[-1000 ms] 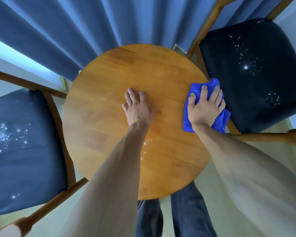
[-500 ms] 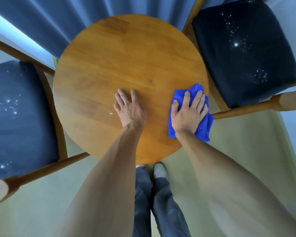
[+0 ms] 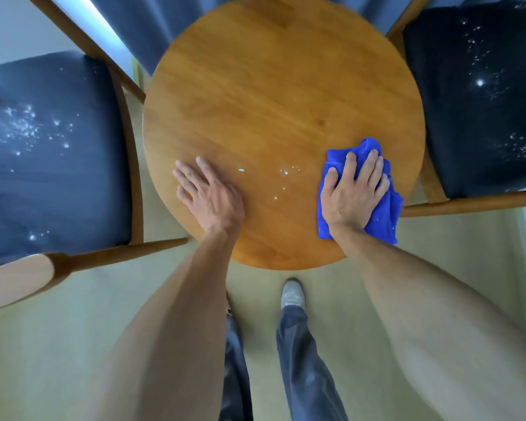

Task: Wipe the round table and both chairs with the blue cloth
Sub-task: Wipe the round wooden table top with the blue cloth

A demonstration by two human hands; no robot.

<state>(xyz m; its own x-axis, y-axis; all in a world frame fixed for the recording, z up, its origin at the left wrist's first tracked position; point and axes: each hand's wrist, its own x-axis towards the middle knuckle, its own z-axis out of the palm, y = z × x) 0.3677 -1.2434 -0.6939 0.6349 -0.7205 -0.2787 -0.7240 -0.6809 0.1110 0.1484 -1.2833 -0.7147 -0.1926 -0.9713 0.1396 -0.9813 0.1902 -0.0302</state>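
A round wooden table (image 3: 271,86) fills the middle of the view. My left hand (image 3: 208,196) lies flat on its near left part, fingers straight. My right hand (image 3: 354,189) presses the crumpled blue cloth (image 3: 386,214) onto the near right part of the table, fingers spread over it. Small white specks (image 3: 284,177) lie on the wood between my hands. A chair with a dark blue seat (image 3: 52,153) stands at the left, and a chair with a black seat (image 3: 480,95) at the right. Both seats carry white specks.
Blue curtains (image 3: 140,22) hang behind the table. The chairs' wooden frames (image 3: 119,256) reach toward me on both sides. My legs and one foot (image 3: 292,294) stand on the pale floor just below the table's near edge.
My right hand has slid the cloth back from the table's right edge toward the near side. My left hand has shifted left, uncovering the white specks. The camera has pulled back from the table.
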